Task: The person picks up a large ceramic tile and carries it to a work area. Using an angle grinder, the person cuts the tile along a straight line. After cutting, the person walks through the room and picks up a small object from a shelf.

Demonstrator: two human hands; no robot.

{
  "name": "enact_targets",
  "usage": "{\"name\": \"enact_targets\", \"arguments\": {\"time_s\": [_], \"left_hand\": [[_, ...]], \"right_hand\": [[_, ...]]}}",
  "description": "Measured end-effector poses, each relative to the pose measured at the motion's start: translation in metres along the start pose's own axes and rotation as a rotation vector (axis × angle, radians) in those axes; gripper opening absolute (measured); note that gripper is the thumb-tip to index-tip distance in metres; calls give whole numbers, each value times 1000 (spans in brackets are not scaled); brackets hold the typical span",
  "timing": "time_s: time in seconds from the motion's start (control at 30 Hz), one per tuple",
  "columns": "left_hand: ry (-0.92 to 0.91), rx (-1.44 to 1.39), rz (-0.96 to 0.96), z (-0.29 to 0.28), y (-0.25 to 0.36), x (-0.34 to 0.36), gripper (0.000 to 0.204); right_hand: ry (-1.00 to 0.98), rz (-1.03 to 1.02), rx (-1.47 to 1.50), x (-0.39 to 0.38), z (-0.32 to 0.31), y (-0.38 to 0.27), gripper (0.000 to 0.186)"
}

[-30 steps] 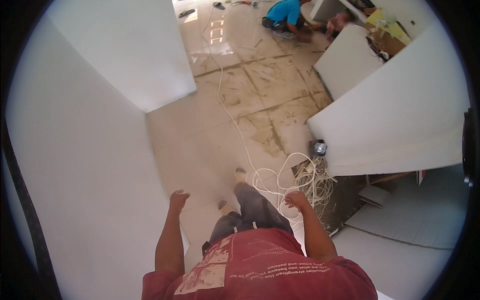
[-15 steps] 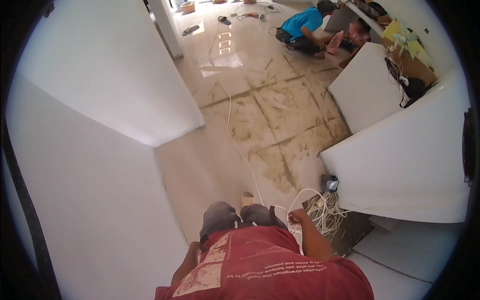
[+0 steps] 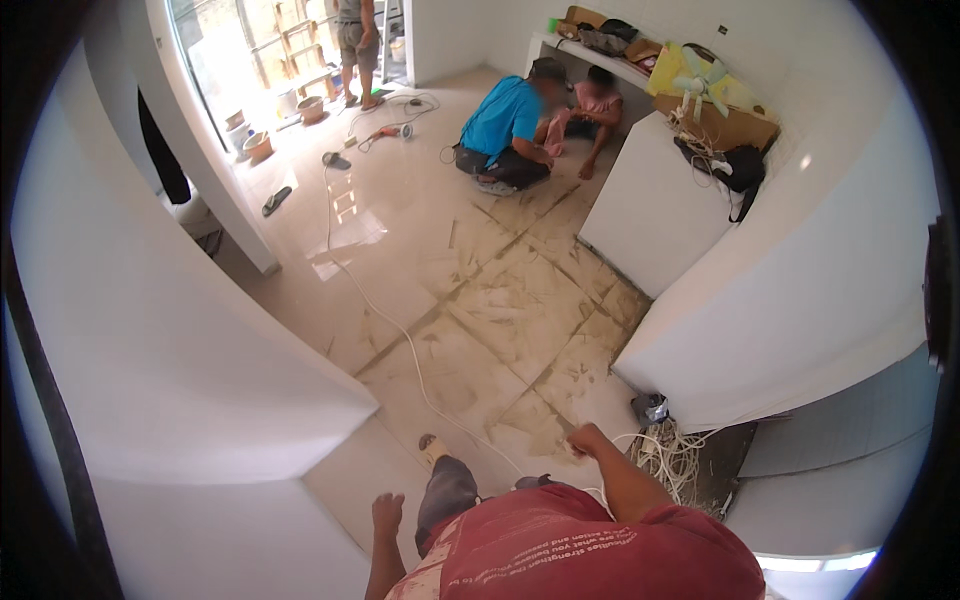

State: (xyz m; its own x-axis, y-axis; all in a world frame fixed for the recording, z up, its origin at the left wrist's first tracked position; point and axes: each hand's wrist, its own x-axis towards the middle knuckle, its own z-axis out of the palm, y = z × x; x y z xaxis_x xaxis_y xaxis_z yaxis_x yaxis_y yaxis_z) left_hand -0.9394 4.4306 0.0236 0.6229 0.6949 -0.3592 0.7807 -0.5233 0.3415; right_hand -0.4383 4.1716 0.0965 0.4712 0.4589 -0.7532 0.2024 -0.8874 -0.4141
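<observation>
Beside my left leg hangs my left hand [image 3: 387, 514], its fingers loosely apart and nothing seen in it. My right hand [image 3: 589, 440] is curled closed, out in front of my right side above the tiles. Whether anything is inside the right fist is hidden. A coiled bundle of white cable [image 3: 668, 462] lies just right of my right forearm, with one loop passing close to the wrist. A long white cord [image 3: 410, 350] runs along the floor from the far left toward my legs. My sandalled foot [image 3: 431, 447] is set forward on the tiles.
Two people crouch ahead, one in a blue shirt [image 3: 500, 122], near a white partition [image 3: 655, 190]. Another person [image 3: 358, 50] stands by the bright doorway. Brown smears cover the tiles [image 3: 490, 325]. A corded orange power tool [image 3: 385, 132], slippers [image 3: 277, 200] and buckets [image 3: 257, 147] lie farther off.
The view has shifted, showing more of the doorway and the standing person. My left hand has come forward from my hip, and my right hand has reached farther out. One foot has stepped ahead.
</observation>
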Motion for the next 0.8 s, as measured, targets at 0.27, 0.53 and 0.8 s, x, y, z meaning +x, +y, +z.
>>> {"name": "enact_targets", "arguments": {"time_s": [0.27, 0.53, 0.8], "left_hand": [[-24, -673, -9, -219, 75, 200, 62], [-431, -580, 322, -242, 131, 198, 60], [-762, -374, 45, -188, 102, 149, 67]], "right_hand": [[309, 548, 630, -70, -39, 20, 12], [224, -282, -632, 0, -39, -7, 14], [147, -158, 18, 25, -23, -36, 18]]}}
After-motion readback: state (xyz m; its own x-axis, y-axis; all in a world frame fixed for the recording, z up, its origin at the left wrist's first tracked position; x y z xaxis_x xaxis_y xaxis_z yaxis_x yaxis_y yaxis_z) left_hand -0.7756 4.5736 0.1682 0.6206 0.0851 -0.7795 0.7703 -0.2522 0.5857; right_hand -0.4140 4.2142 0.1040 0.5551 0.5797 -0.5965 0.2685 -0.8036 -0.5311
